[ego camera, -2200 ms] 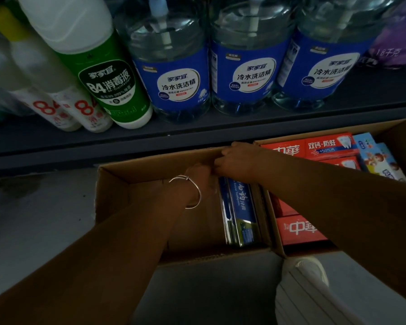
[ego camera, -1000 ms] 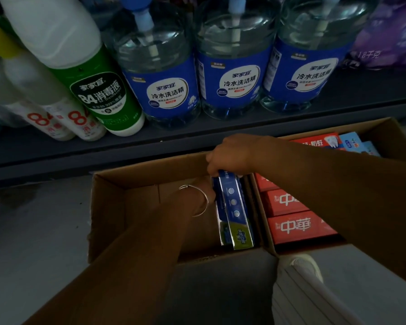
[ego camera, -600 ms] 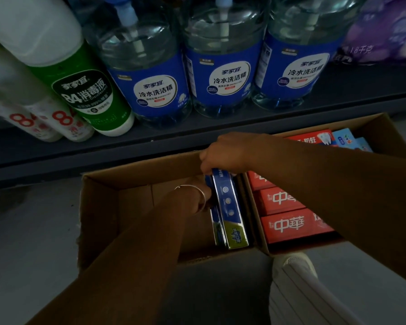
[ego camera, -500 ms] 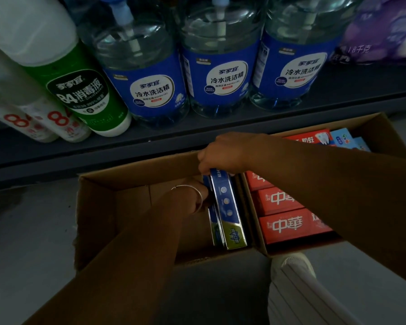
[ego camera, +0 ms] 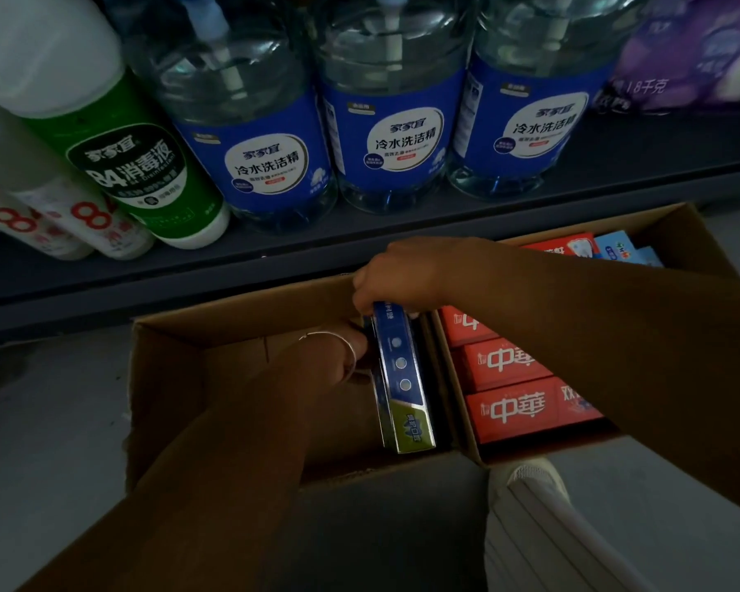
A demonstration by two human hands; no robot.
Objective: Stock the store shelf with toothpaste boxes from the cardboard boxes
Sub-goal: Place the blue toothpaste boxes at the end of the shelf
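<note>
The right hand pinches the far end of the blue toothpaste boxes, which now stand on edge and tipped up against the right wall of the left cardboard box; 2.2 s ago they lay low in that corner with both hands only reaching for them. The left hand, a thin bangle on its wrist, presses against their left side, though I cannot tell how its fingers curl behind them. At least 2 boxes seem gathered as 1 bundle, so the lift out has probably begun. The right cardboard box beside it holds red toothpaste boxes unstocked. Beyond, the shelf edge carries detergent bottles, with no toothpaste seen on it.
</note>
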